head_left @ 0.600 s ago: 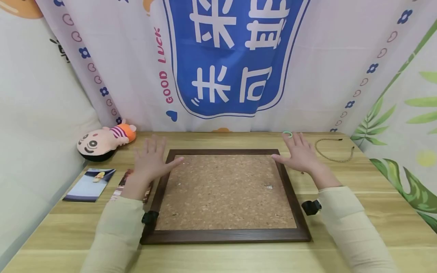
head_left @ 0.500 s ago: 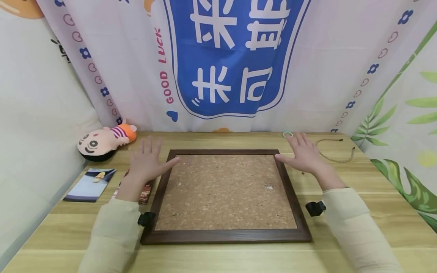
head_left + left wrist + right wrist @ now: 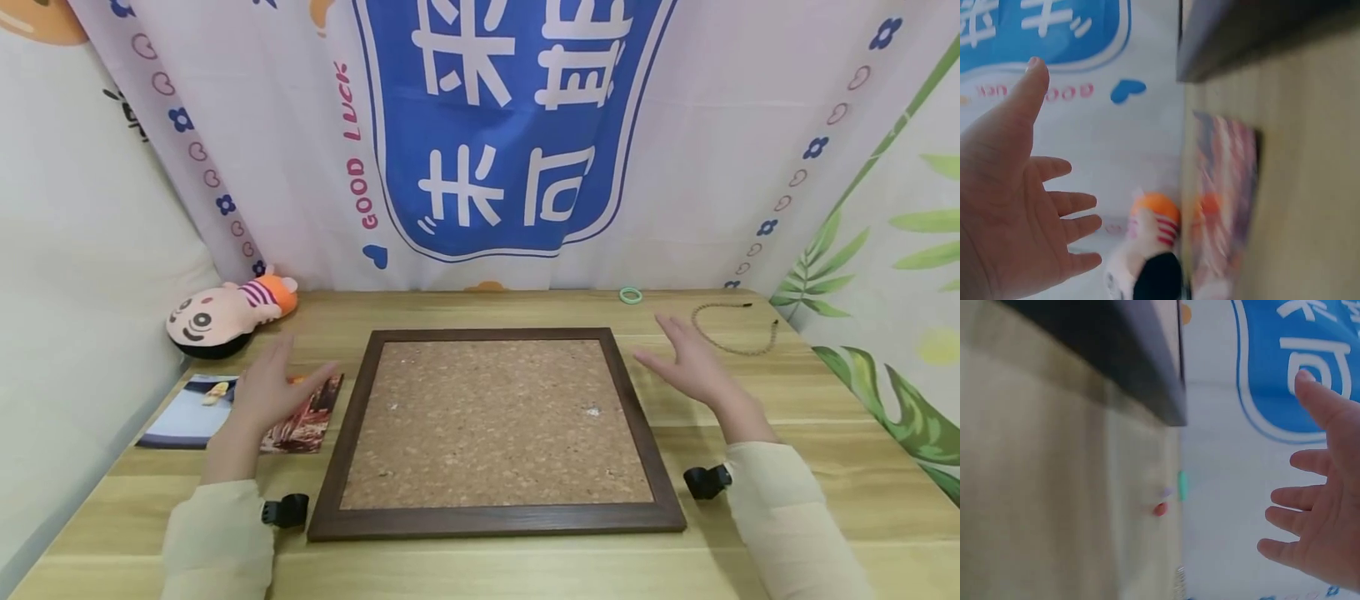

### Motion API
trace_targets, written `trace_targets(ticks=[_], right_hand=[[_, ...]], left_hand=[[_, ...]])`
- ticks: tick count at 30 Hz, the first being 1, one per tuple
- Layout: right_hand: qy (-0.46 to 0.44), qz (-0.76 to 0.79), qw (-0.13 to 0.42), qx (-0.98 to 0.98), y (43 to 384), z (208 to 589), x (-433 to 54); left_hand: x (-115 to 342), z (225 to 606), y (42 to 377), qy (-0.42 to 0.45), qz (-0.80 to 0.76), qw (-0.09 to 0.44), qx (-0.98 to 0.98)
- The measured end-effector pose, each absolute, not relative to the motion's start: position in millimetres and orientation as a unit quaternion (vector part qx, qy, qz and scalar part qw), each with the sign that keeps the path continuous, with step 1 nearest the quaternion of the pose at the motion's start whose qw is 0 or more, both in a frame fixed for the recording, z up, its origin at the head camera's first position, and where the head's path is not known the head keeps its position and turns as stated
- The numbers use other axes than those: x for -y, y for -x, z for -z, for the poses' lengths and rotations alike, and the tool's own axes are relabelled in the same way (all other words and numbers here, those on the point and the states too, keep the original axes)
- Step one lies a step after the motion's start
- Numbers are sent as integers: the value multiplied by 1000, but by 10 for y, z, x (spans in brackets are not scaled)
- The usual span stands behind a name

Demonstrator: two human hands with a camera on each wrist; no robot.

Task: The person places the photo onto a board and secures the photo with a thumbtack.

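Note:
A cork board [image 3: 495, 425] with a dark brown wooden frame lies flat on the table. To its left, my left hand [image 3: 262, 396] hovers with fingers spread, overlapping two picture cards in the head view: a reddish one [image 3: 306, 423] and a pale blue one [image 3: 178, 421]. Its palm faces sideways toward the board in the left wrist view, with nothing held. My right hand [image 3: 693, 371] is raised beyond the board's right side, thumb apart from the fingers and palm bare. In the right wrist view, a small red object [image 3: 1160, 509] sits on the table near that hand.
A plush doll [image 3: 232, 315] lies at the back left. A green ring [image 3: 631, 296] and a thin braided headband-like loop [image 3: 731, 352] rest at the back right. Behind the table [image 3: 495, 571] hangs a printed cloth [image 3: 300, 192].
Both hands have drawn back toward the body and moved farther apart. The left now overlaps the cards, the right has shifted outward from the frame, and the green ring shows fully.

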State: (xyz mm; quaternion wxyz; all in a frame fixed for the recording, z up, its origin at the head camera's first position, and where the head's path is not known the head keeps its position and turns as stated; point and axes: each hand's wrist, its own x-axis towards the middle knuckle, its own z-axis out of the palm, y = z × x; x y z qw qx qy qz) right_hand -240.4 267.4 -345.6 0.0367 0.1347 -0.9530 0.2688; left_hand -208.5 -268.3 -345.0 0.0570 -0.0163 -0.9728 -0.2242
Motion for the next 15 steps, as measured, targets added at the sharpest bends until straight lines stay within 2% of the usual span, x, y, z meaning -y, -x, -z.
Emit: trace_targets(ticks=[8,15], right_hand=[[-89,-335,15,938,2397,3714,-2881],[-84,-340,58,935,2446,3909,-2987]], left_hand=[[2896,3633,2019,-28,322,9,946],[2985,3729,2049,-55,339,-22,939]])
